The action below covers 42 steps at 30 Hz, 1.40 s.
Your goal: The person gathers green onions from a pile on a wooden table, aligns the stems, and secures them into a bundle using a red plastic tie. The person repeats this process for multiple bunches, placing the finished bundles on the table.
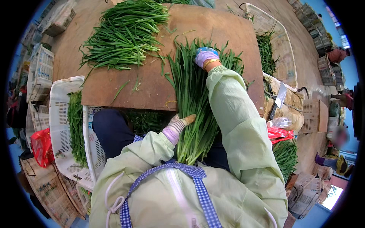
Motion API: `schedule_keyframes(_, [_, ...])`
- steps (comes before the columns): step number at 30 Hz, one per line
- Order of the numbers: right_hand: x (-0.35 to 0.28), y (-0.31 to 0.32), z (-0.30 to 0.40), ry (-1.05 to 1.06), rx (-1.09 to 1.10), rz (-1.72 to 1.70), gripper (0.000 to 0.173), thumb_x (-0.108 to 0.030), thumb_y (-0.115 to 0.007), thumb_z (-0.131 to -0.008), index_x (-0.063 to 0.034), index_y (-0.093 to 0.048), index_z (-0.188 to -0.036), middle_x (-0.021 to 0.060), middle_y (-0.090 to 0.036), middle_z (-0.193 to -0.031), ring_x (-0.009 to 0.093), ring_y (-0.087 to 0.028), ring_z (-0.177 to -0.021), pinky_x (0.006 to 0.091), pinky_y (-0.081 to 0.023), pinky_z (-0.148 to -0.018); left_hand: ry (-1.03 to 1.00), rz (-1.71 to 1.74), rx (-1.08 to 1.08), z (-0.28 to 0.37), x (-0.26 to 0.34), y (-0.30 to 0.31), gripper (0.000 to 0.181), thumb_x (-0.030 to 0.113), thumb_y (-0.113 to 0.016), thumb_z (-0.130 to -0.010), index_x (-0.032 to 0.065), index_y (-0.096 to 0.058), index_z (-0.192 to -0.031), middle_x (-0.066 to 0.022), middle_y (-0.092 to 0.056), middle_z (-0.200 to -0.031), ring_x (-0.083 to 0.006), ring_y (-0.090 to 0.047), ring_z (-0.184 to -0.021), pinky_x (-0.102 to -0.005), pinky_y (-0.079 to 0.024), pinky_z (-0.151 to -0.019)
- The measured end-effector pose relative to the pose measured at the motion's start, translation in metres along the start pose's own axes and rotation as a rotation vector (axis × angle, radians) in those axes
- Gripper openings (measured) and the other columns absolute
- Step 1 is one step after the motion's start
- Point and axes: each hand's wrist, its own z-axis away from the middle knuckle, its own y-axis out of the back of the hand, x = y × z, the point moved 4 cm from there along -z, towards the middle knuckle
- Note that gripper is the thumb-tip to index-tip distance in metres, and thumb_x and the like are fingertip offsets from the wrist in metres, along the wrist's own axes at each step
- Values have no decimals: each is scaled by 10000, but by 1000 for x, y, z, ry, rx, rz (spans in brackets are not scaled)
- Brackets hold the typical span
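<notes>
A large bunch of garlic chives (191,94) reaches from the wooden board (134,91) over its near edge to my lap, its pale stem ends close to my apron. My left hand (179,125), in a striped glove, grips the bunch near the stems; its thumb lies across the top and the fingers are hidden beneath. Toward the leafy far end, my right hand (206,57), gloved in lilac and blue, rests on the leaves; its fingers cannot be made out. Another pile of chives (128,34) lies at the board's far left.
At left stands a white plastic crate (61,114) with greens inside. A second crate (282,51) sits at right. Near it, a cleaver (278,99) and a plastic bottle (281,122) lie beside red strips (281,135) and more chives (285,156). Loose leaves (119,91) are scattered on the board.
</notes>
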Motion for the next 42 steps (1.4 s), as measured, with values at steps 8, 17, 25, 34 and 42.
schedule_keyframes(8, [65, 30, -33, 327, -123, 97, 229, -163, -542, -791, -91, -612, -997, 108, -624, -946, 283, -601, -839, 345, -488, -725, -19, 138, -65, 0, -2, 1, 397, 241, -691, -763, 54, -550, -1084, -48, -610, -954, -172, -584, -809, -312, -501, -717])
schedule_keyframes(17, [210, 129, -33, -444, 538, -149, 539, -389, -651, -703, -17, -564, -1082, 187, -614, -1011, 309, -615, -886, 394, -457, -807, -45, 74, -52, -10, -5, 7, 412, 237, -692, -762, 44, -547, -1096, -60, -614, -978, -176, -583, -834, -314, -493, -744])
schedule_keyframes(25, [96, -9, -95, -366, -57, -131, 440, -448, -529, -777, -129, -620, -1066, 127, -562, -1150, 325, -537, -1057, 421, -437, -874, -184, -107, -54, -11, -2, 9, 466, 276, -696, -759, 43, -537, -1130, -39, -592, -1043, -161, -544, -905, -291, -443, -812])
schedule_keyframes(34, [138, 35, -123, -216, -35, 165, 359, -326, -527, -793, -127, -591, -1084, 155, -543, -1152, 282, -558, -1024, 365, -452, -866, -109, -81, -48, -17, -9, 14, 428, 235, -682, -771, 38, -536, -1122, -43, -600, -1015, -154, -555, -881, -298, -459, -791])
schedule_keyframes(42, [241, 231, -55, -423, 465, 666, 260, -188, -496, -829, -147, -610, -1060, 98, -586, -1110, 271, -571, -1015, 384, -483, -803, -51, 46, -86, -7, 2, 3, 416, 191, -686, -763, 28, -527, -1111, -95, -604, -996, -201, -579, -864, -318, -489, -776])
